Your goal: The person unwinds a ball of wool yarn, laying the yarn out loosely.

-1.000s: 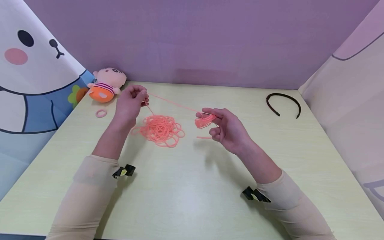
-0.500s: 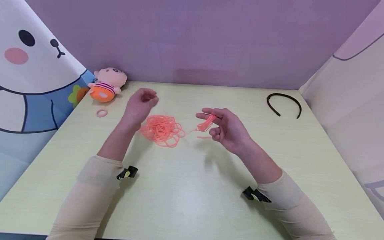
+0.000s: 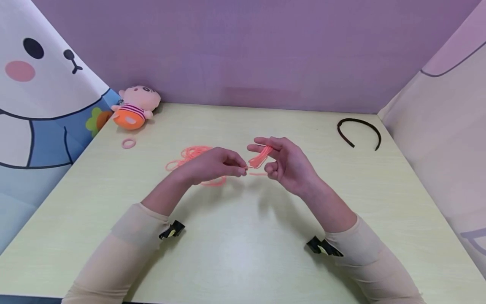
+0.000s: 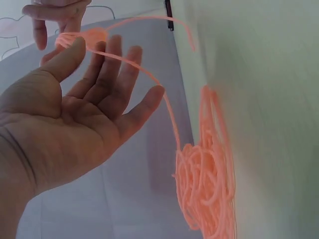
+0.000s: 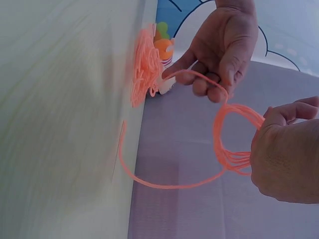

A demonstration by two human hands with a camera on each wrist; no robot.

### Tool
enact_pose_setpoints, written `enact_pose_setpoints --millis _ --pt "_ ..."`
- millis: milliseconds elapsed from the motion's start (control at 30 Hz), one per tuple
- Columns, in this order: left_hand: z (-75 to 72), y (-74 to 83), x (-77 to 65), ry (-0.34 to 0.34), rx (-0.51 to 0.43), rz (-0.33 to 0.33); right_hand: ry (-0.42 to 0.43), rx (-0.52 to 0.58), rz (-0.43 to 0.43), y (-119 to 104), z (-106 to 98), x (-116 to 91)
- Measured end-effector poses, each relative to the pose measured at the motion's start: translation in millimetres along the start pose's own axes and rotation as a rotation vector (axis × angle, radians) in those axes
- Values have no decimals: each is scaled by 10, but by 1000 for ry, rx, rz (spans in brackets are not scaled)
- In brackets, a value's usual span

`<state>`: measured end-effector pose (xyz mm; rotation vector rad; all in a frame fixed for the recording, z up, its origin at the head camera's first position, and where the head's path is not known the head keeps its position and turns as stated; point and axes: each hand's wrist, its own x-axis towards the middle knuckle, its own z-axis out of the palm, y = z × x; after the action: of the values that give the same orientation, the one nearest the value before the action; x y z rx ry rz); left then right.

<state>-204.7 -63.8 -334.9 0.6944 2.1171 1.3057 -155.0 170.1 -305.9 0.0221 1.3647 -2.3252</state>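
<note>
Close to the coil in the right hand, my left hand [image 3: 212, 164] pinches a strand of orange cord between thumb and fingertip. My right hand [image 3: 290, 166] holds a small coil of this cord [image 3: 260, 157], its loops hanging around the fingers; the right wrist view shows the coil [image 5: 219, 134] as an open ring. From the coil a loose end [image 5: 169, 186] curves down toward the tabletop. A tangled cord pile [image 4: 204, 184] lies on the table, partly hidden behind my left hand in the head view.
A plush toy [image 3: 134, 109] in orange and stripes lies at the back left, with a pink ring [image 3: 128, 143] before it. A black headband [image 3: 358, 120] rests at the back right. Printed cloth panels and a purple backdrop [image 3: 247, 55] border the table.
My left hand has moved right and toward me, from beyond the cord pile to beside the coil. The strand stretched between the hands earlier has slackened. My right hand has barely moved.
</note>
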Motion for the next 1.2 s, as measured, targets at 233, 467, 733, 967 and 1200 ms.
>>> enact_pose_setpoints --millis 233,467,733,967,1200 --pt "7 -14 1 44 -14 -32 7 3 -2 0 -3 -9" --pt "-148 -81 -15 164 2 -100 10 -3 0 -3 -4 -18" --pt "-369 -127 -67 297 44 -144 12 -5 -6 3 -4 -10" --pt "-494 -105 -119 416 14 -150 18 -4 -11 9 -14 -2" --pt "-582 -83 -171 526 -16 -94 45 -33 -22 14 -21 10"
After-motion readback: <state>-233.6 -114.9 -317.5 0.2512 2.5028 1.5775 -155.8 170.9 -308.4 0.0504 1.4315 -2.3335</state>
